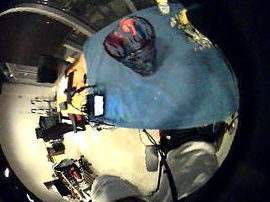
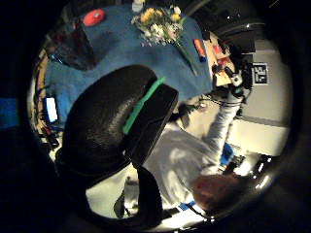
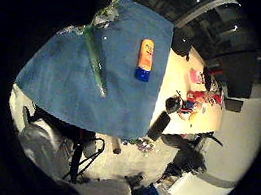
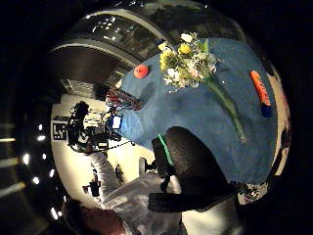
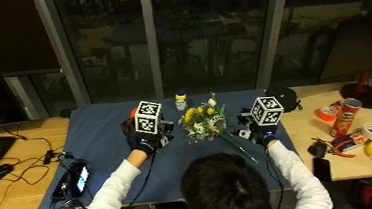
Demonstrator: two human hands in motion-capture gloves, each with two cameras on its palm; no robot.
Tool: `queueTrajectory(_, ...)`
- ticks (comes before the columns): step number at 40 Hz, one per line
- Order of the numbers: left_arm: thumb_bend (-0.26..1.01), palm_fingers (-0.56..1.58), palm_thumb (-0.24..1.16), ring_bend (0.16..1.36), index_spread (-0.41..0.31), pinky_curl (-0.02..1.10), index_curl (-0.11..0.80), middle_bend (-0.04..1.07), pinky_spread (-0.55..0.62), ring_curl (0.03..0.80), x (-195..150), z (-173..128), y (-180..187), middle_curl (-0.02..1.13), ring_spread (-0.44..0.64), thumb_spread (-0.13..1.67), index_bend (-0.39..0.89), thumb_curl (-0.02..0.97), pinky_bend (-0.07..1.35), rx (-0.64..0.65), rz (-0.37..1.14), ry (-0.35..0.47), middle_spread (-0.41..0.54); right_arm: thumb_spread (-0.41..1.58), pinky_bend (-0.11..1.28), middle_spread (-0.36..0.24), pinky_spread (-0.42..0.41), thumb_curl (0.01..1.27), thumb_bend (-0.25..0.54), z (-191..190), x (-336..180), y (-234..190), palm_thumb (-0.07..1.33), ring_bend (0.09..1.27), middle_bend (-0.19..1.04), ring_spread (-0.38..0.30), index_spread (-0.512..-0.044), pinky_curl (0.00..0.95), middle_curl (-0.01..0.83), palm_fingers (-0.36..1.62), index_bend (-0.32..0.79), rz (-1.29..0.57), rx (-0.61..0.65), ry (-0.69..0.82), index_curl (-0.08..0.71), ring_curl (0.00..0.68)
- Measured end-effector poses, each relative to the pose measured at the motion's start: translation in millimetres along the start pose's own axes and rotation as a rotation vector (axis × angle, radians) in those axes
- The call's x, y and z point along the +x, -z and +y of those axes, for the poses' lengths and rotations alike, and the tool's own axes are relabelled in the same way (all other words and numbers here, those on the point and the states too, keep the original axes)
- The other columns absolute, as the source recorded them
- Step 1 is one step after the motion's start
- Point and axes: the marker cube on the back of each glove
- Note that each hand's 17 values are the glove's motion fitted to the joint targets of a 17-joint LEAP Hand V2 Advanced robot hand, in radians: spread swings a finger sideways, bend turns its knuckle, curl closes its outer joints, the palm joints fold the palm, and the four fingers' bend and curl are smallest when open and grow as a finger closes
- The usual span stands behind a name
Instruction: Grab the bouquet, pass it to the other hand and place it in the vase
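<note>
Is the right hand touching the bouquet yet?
Apart. In the outside view the right hand hovers beside the bouquet, with blue cloth showing between them. The right thumb side palm view shows the bouquet lying on the cloth, away from the palm.

Surfaces as I read them from my station:
- Cloth [image 5: 108,130]: dark blue fabric, matt, lying smooth.
- Tabletop [image 5: 24,167]: pale wood look, low sheen, bare at both sides of the cloth.
- Bouquet [image 5: 203,121]: soft petals in yellow and white, green stems [image 5: 237,148] smooth; fresh or artificial, I cannot tell.
- Vase [image 1: 133,42]: glossy, mottled red and dark, catching highlights.
- Left hand [image 5: 145,138], right hand [image 5: 262,131]: black gloves, matt and finely textured.
- Tube [image 3: 145,59]: orange plastic, slightly shiny, with a blue cap.
</note>
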Motion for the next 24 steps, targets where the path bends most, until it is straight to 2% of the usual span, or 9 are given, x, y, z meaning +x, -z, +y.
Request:
queueTrajectory(5,0.03,0.14,0.07,0.64,0.052,0.18,-0.018,0.21,0.20,0.183,-3.8,2.0,-9.0,0.09,0.21,0.66,-0.03,0.045,0.54,-0.059,0.010,0.016,0.222,0.68,0.56,0.050,0.174,0.10,0.178,4.6,-0.4,4.0,0.33,0.41,0.20,0.114,-0.210,0.189,0.084,0.25,0.06,0.017,-0.017,-0.005,0.032,0.123)
queueTrajectory(11,0.00,0.06,0.06,0.72,0.065,0.23,-0.004,0.24,0.27,0.229,-3.0,5.3,-9.8,0.15,0.28,0.87,0.02,0.082,0.60,-0.088,0.018,-0.001,0.289,0.89,0.59,0.062,0.215,0.14,0.149,8.2,2.5,8.5,0.35,0.45,0.22,0.148,-0.253,0.240,0.140,0.21,0.09,-0.004,0.013,-0.010,0.056,0.167)
queueTrajectory(18,-0.02,0.01,0.05,0.78,0.071,0.27,0.009,0.26,0.30,0.253,7.1,-7.9,-15.1,0.19,0.33,0.99,0.06,0.121,0.64,-0.072,0.062,-0.035,0.326,1.01,0.59,0.068,0.230,0.18,0.107,-2.4,-2.0,9.9,0.37,0.51,0.25,0.155,-0.257,0.264,0.193,0.23,0.10,-0.019,0.012,-0.050,0.080,0.199)
queueTrajectory(24,-0.02,-0.01,0.04,0.80,0.073,0.28,0.027,0.28,0.32,0.263,30.5,-26.7,-15.5,0.22,0.34,1.03,0.08,0.149,0.65,-0.012,0.102,-0.111,0.340,1.07,0.69,0.070,0.242,0.21,0.074,-19.6,-1.3,10.0,0.39,0.56,0.23,0.156,-0.249,0.302,0.222,0.26,0.06,0.024,-0.040,-0.127,0.077,0.229)
